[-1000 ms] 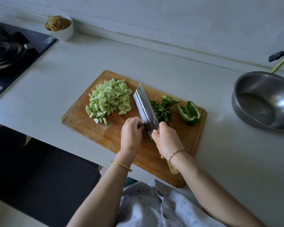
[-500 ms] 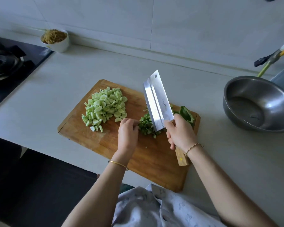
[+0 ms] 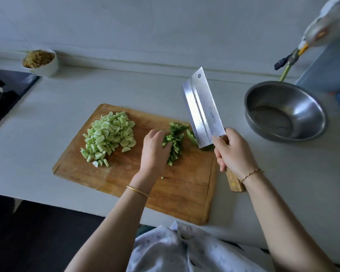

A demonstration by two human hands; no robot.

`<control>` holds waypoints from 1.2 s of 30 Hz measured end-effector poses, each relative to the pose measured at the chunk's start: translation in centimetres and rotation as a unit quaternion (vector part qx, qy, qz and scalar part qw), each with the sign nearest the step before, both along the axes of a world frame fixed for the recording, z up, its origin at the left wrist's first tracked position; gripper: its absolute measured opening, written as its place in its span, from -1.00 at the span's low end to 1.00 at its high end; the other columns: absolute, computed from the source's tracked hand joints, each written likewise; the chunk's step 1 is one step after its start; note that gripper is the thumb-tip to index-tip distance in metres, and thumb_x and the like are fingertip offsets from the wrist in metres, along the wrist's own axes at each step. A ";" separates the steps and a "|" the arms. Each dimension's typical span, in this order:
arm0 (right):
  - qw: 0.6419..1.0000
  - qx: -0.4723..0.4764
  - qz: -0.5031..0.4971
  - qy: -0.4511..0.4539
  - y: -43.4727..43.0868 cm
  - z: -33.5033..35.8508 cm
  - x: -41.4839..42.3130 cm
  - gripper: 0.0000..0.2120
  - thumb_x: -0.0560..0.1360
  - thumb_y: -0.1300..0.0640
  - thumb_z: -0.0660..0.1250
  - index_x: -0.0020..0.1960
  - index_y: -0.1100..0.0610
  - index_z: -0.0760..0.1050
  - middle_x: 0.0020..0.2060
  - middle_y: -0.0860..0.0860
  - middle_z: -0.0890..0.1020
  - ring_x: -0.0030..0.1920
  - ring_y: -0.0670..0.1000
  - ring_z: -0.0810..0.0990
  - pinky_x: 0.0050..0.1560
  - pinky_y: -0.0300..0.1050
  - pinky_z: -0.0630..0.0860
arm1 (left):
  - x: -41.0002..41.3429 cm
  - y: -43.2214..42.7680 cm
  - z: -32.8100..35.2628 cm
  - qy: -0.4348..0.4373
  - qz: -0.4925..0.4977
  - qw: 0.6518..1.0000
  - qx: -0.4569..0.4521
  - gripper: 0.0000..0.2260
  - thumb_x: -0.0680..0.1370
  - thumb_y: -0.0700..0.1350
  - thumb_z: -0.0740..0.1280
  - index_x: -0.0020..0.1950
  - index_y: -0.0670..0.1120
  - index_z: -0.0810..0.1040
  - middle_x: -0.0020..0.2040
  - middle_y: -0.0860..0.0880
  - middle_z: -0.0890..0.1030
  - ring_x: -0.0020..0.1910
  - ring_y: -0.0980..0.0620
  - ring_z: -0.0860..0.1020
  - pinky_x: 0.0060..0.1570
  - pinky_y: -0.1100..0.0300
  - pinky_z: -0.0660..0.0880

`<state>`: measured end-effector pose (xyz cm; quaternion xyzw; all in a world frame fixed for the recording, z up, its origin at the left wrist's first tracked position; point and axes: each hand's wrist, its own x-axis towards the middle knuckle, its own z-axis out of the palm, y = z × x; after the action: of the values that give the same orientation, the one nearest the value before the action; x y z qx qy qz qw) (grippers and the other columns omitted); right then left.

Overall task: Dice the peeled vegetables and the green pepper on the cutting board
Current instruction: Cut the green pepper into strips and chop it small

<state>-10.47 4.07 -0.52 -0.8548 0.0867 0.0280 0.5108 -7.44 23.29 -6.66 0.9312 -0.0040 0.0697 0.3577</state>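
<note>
Over at the far left a small white bowl [image 3: 45,63] of shredded food sits on the bench [image 3: 86,91] against the wall, untouched. On the cutting board [image 3: 126,173] the pale diced vegetables [image 3: 109,134] lie heaped on the left half just as they did a second ago, so that part looks finished. The change is in the middle: the left hand [image 3: 155,152], which was up against the blade a moment back, has come across to the diced green pepper [image 3: 175,142] and now rests cupped on the heap, fingers bent down onto it, gripping nothing. The uncut pepper piece [image 3: 190,135] lies just behind, half hidden by the steel. The cleaver [image 3: 202,110] has lifted off the board and now tilts up and away, clear of the food, with the right hand [image 3: 232,152] wrapped tight round its wooden handle. The steel bowl [image 3: 310,107] waits at the right. To me she is tidying the cut bits before taking on that last piece.
</note>
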 end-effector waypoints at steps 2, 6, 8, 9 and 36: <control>1.000 -0.002 -0.015 0.001 -1.4 0.1 -0.5 -0.75 0.57 0.14 0.22 -0.23 0.16 0.25 -0.45 0.10 0.46 -0.63 -0.01 0.35 -0.62 -0.17 0.37 | 0.5 -1.5 -0.1 0.025 -0.036 0.998 0.034 -0.65 0.50 -0.19 0.37 0.29 -0.12 0.51 0.21 -0.10 0.48 0.23 -0.10 0.39 0.22 0.11 0.36; 0.999 0.003 -0.044 0.006 -3.0 -0.5 -1.3 -0.72 0.57 0.15 0.22 -0.26 0.14 0.22 -0.46 0.10 0.45 -0.64 -0.02 0.33 -0.61 -0.17 0.37 | 1.0 -4.2 -0.2 0.052 -0.081 0.988 0.124 -0.59 0.50 -0.15 0.35 0.36 -0.06 0.44 0.19 -0.12 0.43 0.21 -0.14 0.36 0.18 0.05 0.36; 0.998 0.009 -0.054 0.006 -3.4 -0.8 -1.4 -0.72 0.56 0.16 0.22 -0.27 0.14 0.21 -0.47 0.10 0.45 -0.64 -0.01 0.34 -0.61 -0.19 0.34 | 1.4 -5.1 -0.3 0.074 -0.086 0.984 0.139 -0.54 0.51 -0.11 0.32 0.41 0.01 0.37 0.17 -0.12 0.44 0.19 -0.14 0.38 0.12 0.04 0.39; 0.998 0.011 -0.057 0.007 -3.6 -0.8 -1.3 -0.73 0.56 0.17 0.22 -0.27 0.14 0.21 -0.47 0.10 0.45 -0.64 0.00 0.34 -0.61 -0.20 0.34 | 1.6 -5.5 -0.3 0.092 -0.095 0.981 0.140 -0.53 0.52 -0.08 0.31 0.43 0.03 0.34 0.15 -0.12 0.45 0.18 -0.14 0.40 0.08 0.04 0.42; 0.975 0.082 0.146 0.149 6.7 -4.7 -4.4 -0.83 0.57 0.15 0.20 -0.14 0.22 0.33 -0.47 0.07 0.43 -0.60 0.00 0.33 -0.63 -0.21 0.31 | -5.4 7.6 5.5 0.056 0.214 0.975 0.015 -0.74 0.41 -0.38 0.21 -0.01 -0.10 0.50 -0.03 -0.06 0.43 -0.09 0.00 0.37 -0.27 0.30 0.27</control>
<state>-14.87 10.74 -5.25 -0.7996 0.0334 0.2363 0.5511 -12.83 30.93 -1.18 0.9182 0.2149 0.0920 0.3198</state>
